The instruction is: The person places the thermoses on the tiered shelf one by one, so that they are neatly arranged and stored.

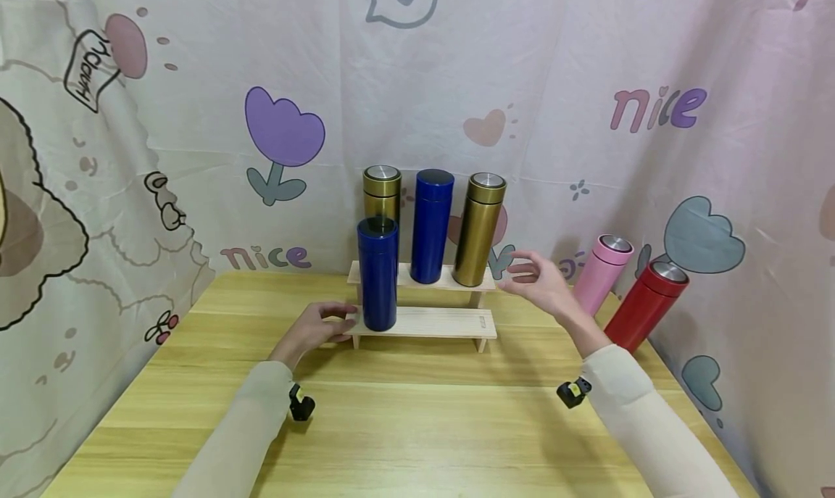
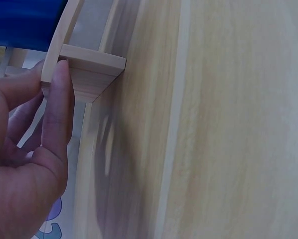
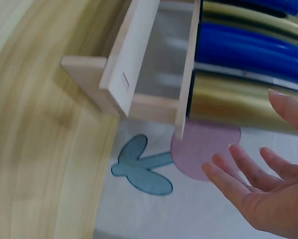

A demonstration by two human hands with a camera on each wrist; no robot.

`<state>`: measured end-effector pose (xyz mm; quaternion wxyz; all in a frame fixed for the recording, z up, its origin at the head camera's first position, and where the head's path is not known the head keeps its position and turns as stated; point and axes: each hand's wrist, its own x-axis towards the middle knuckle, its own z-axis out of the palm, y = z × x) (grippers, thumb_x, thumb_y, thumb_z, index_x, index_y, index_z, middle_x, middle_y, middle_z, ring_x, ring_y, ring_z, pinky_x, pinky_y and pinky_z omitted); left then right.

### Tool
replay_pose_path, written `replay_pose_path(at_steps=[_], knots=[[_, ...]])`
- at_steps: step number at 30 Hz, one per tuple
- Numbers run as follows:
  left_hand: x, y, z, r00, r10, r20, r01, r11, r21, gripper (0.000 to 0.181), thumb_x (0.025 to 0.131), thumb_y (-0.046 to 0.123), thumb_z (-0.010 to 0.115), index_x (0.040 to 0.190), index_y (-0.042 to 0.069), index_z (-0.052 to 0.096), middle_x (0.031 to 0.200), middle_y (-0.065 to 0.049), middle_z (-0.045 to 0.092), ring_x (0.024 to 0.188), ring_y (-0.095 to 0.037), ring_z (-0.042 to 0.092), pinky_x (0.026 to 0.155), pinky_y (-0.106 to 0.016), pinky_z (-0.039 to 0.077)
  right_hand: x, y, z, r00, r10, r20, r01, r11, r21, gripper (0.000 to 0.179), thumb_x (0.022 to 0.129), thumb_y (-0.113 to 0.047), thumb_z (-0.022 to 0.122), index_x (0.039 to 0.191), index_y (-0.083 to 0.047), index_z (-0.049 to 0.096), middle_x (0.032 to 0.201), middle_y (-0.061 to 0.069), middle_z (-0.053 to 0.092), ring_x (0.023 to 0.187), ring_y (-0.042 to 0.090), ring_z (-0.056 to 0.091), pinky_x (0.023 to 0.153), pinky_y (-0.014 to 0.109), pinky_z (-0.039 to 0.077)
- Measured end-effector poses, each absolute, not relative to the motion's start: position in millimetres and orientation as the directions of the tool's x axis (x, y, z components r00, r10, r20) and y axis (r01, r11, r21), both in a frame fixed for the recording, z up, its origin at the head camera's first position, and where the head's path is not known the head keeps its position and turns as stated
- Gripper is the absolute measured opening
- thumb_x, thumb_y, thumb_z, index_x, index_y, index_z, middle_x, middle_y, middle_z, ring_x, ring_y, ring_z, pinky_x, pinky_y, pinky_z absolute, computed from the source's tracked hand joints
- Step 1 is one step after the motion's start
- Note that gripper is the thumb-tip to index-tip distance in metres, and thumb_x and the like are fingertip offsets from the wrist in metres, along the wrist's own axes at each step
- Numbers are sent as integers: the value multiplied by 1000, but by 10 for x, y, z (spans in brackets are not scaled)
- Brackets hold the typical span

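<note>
A two-step wooden rack stands on the table with bottles upright on it. On the lower step, at its left end, is a blue bottle. The upper step carries a gold bottle partly hidden behind it, a second blue bottle and another gold bottle at the right. My left hand pinches the left end of the lower step between thumb and fingers, as the left wrist view shows. To the right of the upper step, my right hand hangs with fingers spread, apart from the right gold bottle.
At the table's right edge, a pink bottle and a red bottle stand beyond my right forearm, appearing tilted. A printed curtain hangs behind the wooden table and along both sides.
</note>
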<state>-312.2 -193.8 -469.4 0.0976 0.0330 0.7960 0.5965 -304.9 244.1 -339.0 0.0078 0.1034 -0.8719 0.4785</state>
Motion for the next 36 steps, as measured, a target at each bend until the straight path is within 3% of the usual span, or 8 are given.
replay_pose_path(at_steps=[10, 17, 36], knots=[[-3128, -1946, -4712, -978, 176, -112, -63, 263, 963, 42, 97, 11, 71, 137, -1, 63, 138, -24, 56, 96, -14, 72, 87, -30, 66, -3031, 2766, -3132, -984, -65, 163, -169, 601, -781, 78, 94, -25, 77, 157, -4, 37, 155, 29, 47, 141, 49, 46, 119, 60, 44], [-3123, -1948, -4701, -978, 173, -114, -64, 271, 961, 42, 97, 11, 71, 136, -1, 63, 139, -24, 57, 97, -15, 73, 88, -31, 66, -3018, 3017, -2972, -981, 60, 185, -95, 683, -725, 82, 95, -39, 75, 160, -9, 34, 163, 26, 37, 149, 51, 34, 117, 73, 36], [-3113, -1951, -4697, -977, 177, -116, -61, 288, 956, 42, 98, 15, 72, 137, 2, 64, 140, -24, 57, 100, -18, 73, 89, -31, 65, -3096, 3496, -2896, -949, 254, 185, 49, 702, -710, 83, 99, -47, 64, 164, -12, 26, 169, 25, 24, 145, 54, 35, 113, 74, 41]])
